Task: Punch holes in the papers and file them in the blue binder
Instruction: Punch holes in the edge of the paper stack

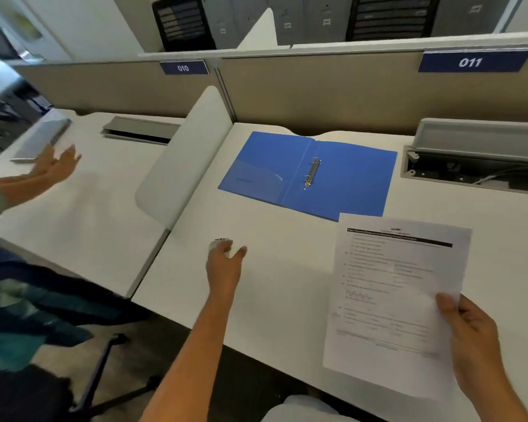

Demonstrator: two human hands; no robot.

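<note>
The blue binder [342, 175] lies flat and wide open at the back of the white desk [287, 284], its metal rings [312, 172] standing in the spine. My right hand [473, 336] grips the printed papers [390, 293] by their lower right edge and holds them above the desk, in front of the binder. My left hand [226, 263] rests on a small white and metal hole punch [218, 243] near the desk's left part, fingers curled over it; most of the punch is hidden.
A white divider panel [183, 156] separates this desk from the neighbouring one, where another person's hand [55, 162] reaches beside a grey closed device [40, 135]. An open cable tray [476, 159] sits at the back right. A chair base [110, 376] stands below left.
</note>
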